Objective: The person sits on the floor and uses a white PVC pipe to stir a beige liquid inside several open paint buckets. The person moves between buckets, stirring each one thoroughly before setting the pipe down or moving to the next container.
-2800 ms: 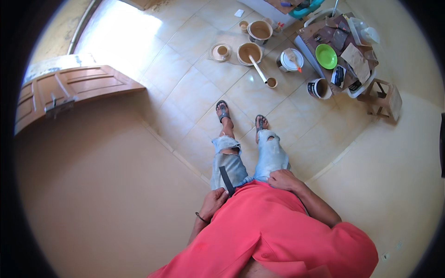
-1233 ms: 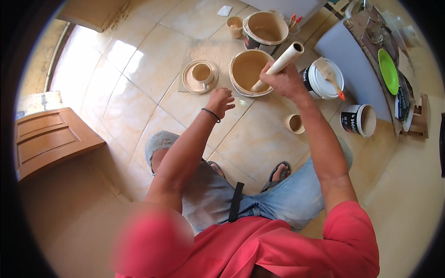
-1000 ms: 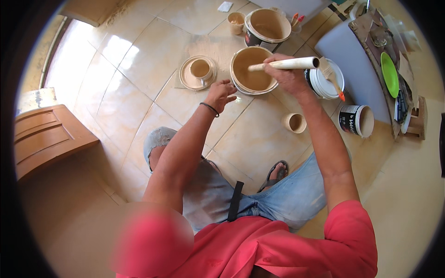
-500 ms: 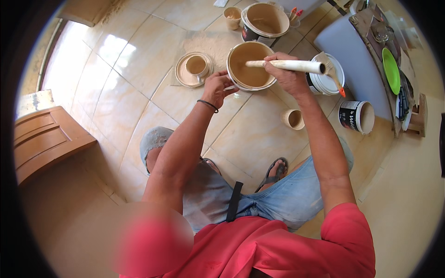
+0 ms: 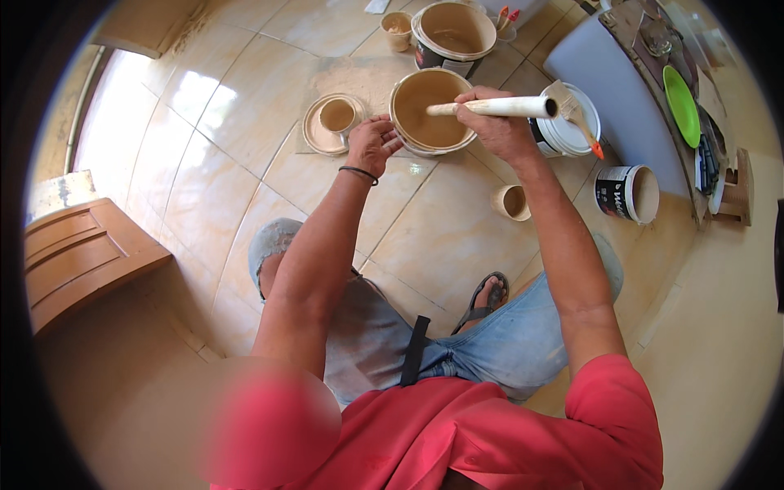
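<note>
A round bucket [image 5: 408,131] of tan paint stands on the tiled floor in front of me. My right hand [image 5: 490,122] is closed around a pale cream stick [image 5: 506,107] that lies almost level across the bucket's right rim, its far end dipping into the paint. My left hand [image 5: 371,143] rests by the bucket's left rim with its fingers loosely spread, holding nothing. I am crouched low, knees in blue jeans below.
A small cup on a lid [image 5: 335,121] sits left of the bucket. A larger paint bucket [image 5: 453,33] and small cup [image 5: 397,20] stand behind. A white tub with a brush [image 5: 572,122], a black-and-white tub [image 5: 629,193], a small cup [image 5: 513,202] and a green bowl [image 5: 679,94] lie right. A wooden door [image 5: 82,257] lies left.
I have gone from standing to crouching over the bucket. My right hand tipped the stick from upright to nearly level, and my left hand moved up to the bucket's rim.
</note>
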The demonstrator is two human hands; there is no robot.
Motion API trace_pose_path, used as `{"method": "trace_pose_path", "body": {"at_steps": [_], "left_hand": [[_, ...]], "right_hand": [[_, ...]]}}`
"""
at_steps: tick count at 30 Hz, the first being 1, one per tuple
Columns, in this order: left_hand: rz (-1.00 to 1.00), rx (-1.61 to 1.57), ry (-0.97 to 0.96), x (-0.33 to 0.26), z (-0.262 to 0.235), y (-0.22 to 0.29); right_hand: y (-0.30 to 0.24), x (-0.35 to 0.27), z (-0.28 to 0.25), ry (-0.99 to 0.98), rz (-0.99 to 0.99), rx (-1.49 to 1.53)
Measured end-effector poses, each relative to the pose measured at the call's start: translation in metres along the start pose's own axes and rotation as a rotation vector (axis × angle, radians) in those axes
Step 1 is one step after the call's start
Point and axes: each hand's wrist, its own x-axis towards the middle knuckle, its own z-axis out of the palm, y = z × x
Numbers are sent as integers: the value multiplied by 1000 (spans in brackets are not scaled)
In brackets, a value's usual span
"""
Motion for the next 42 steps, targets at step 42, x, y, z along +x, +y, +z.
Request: {"method": "trace_pose_path", "body": {"at_steps": [42], "left_hand": [[301,393,-359,-11,23,11]], "right_hand": [[-17,9,-25,93,171,213]]}}
